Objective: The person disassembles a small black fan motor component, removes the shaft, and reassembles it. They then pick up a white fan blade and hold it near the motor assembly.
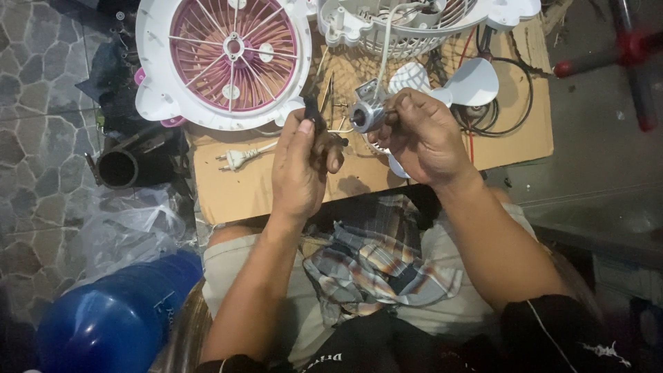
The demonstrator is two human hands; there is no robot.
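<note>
Left hand: my left hand (pixel 298 162) is closed around a thin dark tool (pixel 312 114).
Right hand: my right hand (pixel 421 135) grips the small silver fan motor (pixel 366 110), held over the brown cardboard sheet (pixel 276 183).
Progress: fan is apart; I'd say reassembly remains.
Count: one pink-and-white round grille (pixel 224 59), one white blade (pixel 452 86), one white plug (pixel 235 159).

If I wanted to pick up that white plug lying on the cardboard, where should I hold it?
Probably pinch the white plug across its flat body from above. It lies flat on the cardboard, prongs pointing left and cord trailing right, so the body's sides are free.
</note>
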